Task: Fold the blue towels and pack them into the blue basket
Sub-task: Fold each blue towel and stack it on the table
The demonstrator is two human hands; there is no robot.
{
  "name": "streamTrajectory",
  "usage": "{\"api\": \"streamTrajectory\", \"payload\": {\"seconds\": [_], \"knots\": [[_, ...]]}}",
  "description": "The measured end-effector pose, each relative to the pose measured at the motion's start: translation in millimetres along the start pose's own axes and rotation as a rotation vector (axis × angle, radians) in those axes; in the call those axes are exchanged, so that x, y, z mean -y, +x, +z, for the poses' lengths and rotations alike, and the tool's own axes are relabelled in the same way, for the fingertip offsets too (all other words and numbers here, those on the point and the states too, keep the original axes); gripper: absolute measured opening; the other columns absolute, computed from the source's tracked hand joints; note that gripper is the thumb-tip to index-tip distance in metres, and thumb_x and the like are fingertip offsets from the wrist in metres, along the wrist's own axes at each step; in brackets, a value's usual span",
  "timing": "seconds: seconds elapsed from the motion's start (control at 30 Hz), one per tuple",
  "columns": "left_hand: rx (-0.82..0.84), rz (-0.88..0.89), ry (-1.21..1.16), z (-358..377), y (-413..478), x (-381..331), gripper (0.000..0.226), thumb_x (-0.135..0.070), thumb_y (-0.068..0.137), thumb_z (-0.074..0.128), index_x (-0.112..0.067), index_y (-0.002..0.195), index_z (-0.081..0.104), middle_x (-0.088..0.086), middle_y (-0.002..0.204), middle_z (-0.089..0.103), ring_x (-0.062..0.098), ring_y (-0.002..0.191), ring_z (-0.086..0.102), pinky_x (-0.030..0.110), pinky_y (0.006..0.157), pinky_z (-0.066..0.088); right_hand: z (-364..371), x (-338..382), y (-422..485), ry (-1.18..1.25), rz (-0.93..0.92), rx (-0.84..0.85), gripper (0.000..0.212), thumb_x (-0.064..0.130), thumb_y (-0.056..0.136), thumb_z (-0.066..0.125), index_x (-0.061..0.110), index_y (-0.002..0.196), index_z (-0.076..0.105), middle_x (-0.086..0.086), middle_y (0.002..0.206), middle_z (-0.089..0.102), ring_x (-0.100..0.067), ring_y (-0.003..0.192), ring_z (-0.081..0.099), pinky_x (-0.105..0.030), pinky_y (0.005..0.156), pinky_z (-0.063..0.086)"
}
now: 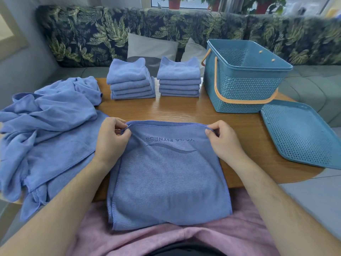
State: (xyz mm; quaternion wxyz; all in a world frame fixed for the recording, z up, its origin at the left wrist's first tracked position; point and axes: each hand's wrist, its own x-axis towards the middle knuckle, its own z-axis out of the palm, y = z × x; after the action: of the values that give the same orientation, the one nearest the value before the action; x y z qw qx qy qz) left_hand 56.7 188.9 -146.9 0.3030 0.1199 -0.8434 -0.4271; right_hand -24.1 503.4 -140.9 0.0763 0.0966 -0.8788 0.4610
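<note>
A blue towel with "YOGA FITNESS" stitched on it lies doubled in front of me, its near end hanging off the table onto my lap. My left hand pinches its far left corner. My right hand pinches the far right corner. Two stacks of folded blue towels stand at the back of the table. A heap of unfolded blue towels lies at the left. The blue basket, with orange handles, stands open and empty at the back right.
The basket's blue perforated lid lies flat at the right, overhanging the edge of the wooden table. A leaf-patterned sofa with pale cushions runs behind the table.
</note>
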Motion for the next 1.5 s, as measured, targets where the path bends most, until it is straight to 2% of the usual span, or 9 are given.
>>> {"api": "streamTrajectory", "payload": {"seconds": [0.17, 0.4, 0.7, 0.93, 1.1, 1.17, 1.27, 1.4, 1.5], "knots": [[-0.013, -0.086, -0.061, -3.3, 0.2, -4.3, 0.011, -0.005, 0.085, 0.067, -0.014, 0.084, 0.062, -0.003, 0.093, 0.069, 0.019, 0.084, 0.065, 0.019, 0.075, 0.049, -7.9, 2.6, 0.5, 0.089, 0.015, -0.052, 0.012, 0.016, 0.089, 0.075, 0.024, 0.083, 0.067, 0.007, 0.086, 0.072, -0.009, 0.079, 0.065, -0.023, 0.075, 0.051], [-0.058, -0.101, -0.132, -7.4, 1.6, -17.7, 0.012, -0.024, 0.093, 0.072, -0.013, 0.094, 0.068, -0.008, 0.077, 0.063, -0.006, 0.064, 0.053, 0.006, 0.063, 0.041, -17.9, 9.9, 1.0, 0.126, 0.019, -0.091, 0.016, 0.025, 0.086, 0.081, 0.020, 0.080, 0.067, 0.004, 0.080, 0.069, 0.000, 0.065, 0.055, -0.013, 0.062, 0.042], [-0.013, -0.014, -0.096, -32.0, 51.7, -52.9, 0.012, -0.021, 0.097, 0.066, -0.024, 0.109, 0.062, -0.008, 0.090, 0.062, -0.001, 0.075, 0.056, 0.005, 0.067, 0.042, -62.5, 49.6, 38.2, 0.143, -0.060, 0.044, 0.011, 0.015, 0.091, 0.075, 0.026, 0.095, 0.073, -0.002, 0.087, 0.073, -0.007, 0.076, 0.060, -0.020, 0.073, 0.046], [-0.039, 0.090, 0.077, -55.0, 132.9, -110.7, 0.006, -0.018, 0.095, 0.066, -0.021, 0.090, 0.069, -0.010, 0.075, 0.064, 0.011, 0.072, 0.058, 0.026, 0.066, 0.044, -99.1, 121.3, 111.1, 0.082, -0.104, -0.025, 0.003, 0.017, 0.091, 0.074, 0.015, 0.090, 0.074, -0.003, 0.083, 0.072, -0.015, 0.065, 0.065, -0.035, 0.074, 0.052], [-0.064, 0.129, -0.016, -80.1, 179.2, -159.4, 0.006, -0.010, 0.096, 0.064, -0.014, 0.091, 0.066, 0.007, 0.078, 0.068, 0.006, 0.055, 0.060, 0.014, 0.054, 0.047, -122.6, 176.7, 143.2, 0.202, -0.169, -0.082, 0.007, 0.004, 0.095, 0.066, 0.009, 0.093, 0.069, -0.007, 0.085, 0.071, -0.005, 0.060, 0.070, -0.014, 0.055, 0.048], [-0.081, 0.139, -0.032, -90.5, 183.1, -170.8, 0.007, -0.012, 0.096, 0.064, -0.015, 0.091, 0.066, 0.004, 0.078, 0.069, 0.004, 0.054, 0.063, 0.022, 0.057, 0.050, -128.7, 187.3, 145.5, 0.196, -0.207, -0.104, 0.010, 0.003, 0.096, 0.064, 0.012, 0.094, 0.070, -0.007, 0.088, 0.073, -0.005, 0.066, 0.073, -0.012, 0.056, 0.048], [-0.073, 0.139, -0.027, -99.8, 172.2, -172.6, 0.009, -0.014, 0.095, 0.066, -0.019, 0.087, 0.065, 0.001, 0.076, 0.070, 0.016, 0.072, 0.070, 0.030, 0.067, 0.054, -131.0, 186.6, 133.7, 0.142, -0.239, -0.091, 0.013, 0.007, 0.096, 0.065, 0.018, 0.092, 0.070, -0.003, 0.091, 0.075, -0.005, 0.074, 0.074, -0.020, 0.065, 0.050], [0.031, 0.082, 0.031, -95.4, 130.0, -145.7, 0.008, -0.014, 0.094, 0.067, -0.017, 0.088, 0.064, 0.011, 0.080, 0.070, 0.028, 0.077, 0.065, 0.033, 0.070, 0.050, -125.9, 155.6, 94.2, 0.039, -0.212, -0.039, 0.010, 0.018, 0.095, 0.069, 0.027, 0.092, 0.073, 0.005, 0.082, 0.075, 0.002, 0.059, 0.061, -0.025, 0.060, 0.041], [0.115, 0.016, -0.007, -83.6, 78.6, -115.1, 0.005, -0.011, 0.096, 0.065, -0.010, 0.091, 0.063, 0.012, 0.084, 0.067, 0.017, 0.071, 0.057, 0.019, 0.063, 0.044, -111.8, 110.8, 55.2, -0.012, -0.179, 0.047, 0.016, 0.018, 0.091, 0.073, 0.032, 0.085, 0.074, 0.008, 0.079, 0.073, -0.006, 0.072, 0.062, -0.024, 0.068, 0.044]]}}
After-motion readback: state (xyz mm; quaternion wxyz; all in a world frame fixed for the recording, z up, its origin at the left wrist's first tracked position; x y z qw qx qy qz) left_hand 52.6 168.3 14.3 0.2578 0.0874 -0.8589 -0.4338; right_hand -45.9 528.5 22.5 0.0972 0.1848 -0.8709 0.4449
